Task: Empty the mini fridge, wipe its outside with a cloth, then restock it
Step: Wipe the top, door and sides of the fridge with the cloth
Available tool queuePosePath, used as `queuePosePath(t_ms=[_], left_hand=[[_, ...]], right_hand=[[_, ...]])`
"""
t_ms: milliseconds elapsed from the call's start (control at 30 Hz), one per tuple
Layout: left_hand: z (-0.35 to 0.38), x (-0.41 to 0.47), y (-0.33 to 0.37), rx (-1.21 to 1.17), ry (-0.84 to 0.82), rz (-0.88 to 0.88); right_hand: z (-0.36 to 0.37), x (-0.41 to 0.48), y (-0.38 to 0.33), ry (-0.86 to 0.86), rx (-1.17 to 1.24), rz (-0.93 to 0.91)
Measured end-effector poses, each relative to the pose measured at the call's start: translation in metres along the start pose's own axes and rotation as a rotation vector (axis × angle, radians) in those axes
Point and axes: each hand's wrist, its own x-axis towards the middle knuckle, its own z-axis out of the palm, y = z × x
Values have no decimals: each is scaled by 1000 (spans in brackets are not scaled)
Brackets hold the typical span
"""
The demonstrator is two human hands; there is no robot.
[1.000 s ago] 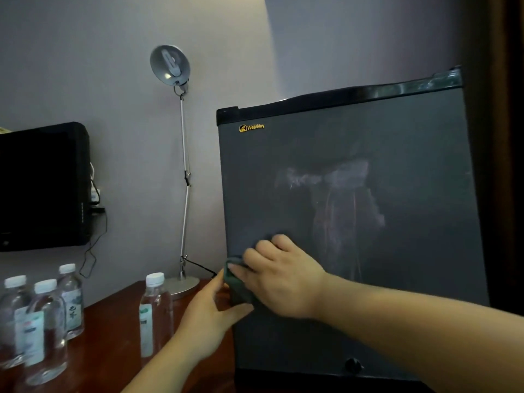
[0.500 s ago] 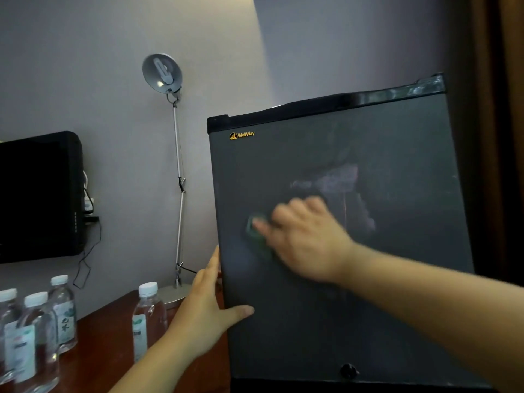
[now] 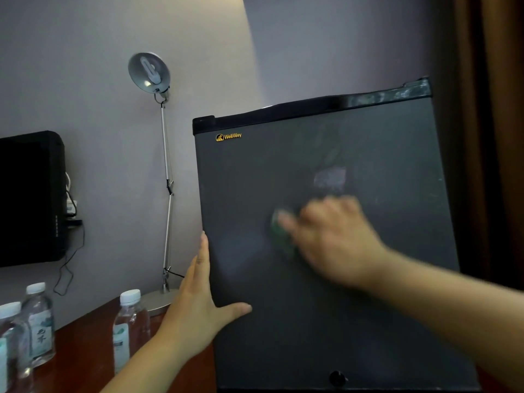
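head cam, close, facing fridge (image 3: pixel 326 279) door, prob. slightly upward

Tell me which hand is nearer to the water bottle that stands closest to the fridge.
Left. The left hand braces the fridge at its left edge, just right of the water bottle. The right hand presses the green cloth mid-door, farther off.

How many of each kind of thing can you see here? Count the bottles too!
Water bottles: 4, one cut off at the left edge
Mini fridge: 1
Green cloth: 1
Desk lamp: 1
Black TV: 1
Hands: 2, left hand and right hand
Total: 10
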Motion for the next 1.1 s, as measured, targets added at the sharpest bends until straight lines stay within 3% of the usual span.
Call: queuePosePath(t_ms=[100,167,233,333,433,533,600,667,700,833,900,1033,1100], left_hand=[[3,1,5,18,-12,-24],[7,1,7,16,-15,-34],[9,1,7,7,-13,-46],[10,0,8,13,-32,-38],[10,0,9,30,-48,-35],[10,0,8,32,-55,-55],[11,-1,8,18,-61,-65],[11,-2,9,4,-54,-66],[11,-2,10,-3,-50,-67],[11,-3,15,-26,-50,-86],[10,-3,16,-22,-43,-80],[9,-3,18,-33,-33,-98],[9,-4,20,-38,-24,-100]], right_hand=[[-11,42,61,53,-69,415],[-10,37,52,56,-67,461],[-9,4,12,19,0,308],[-9,-64,-49,-128,122,-76],[-11,-60,-25,-149,92,-147],[-15,4,55,16,-74,274],[-23,30,101,12,-97,598],[-24,27,91,15,-86,697],[-22,16,71,18,-69,635],[-20,-51,-5,-63,36,104],[-24,-48,21,-85,10,69],[-29,-12,103,26,-103,597],[-32,-15,104,30,-103,697]])
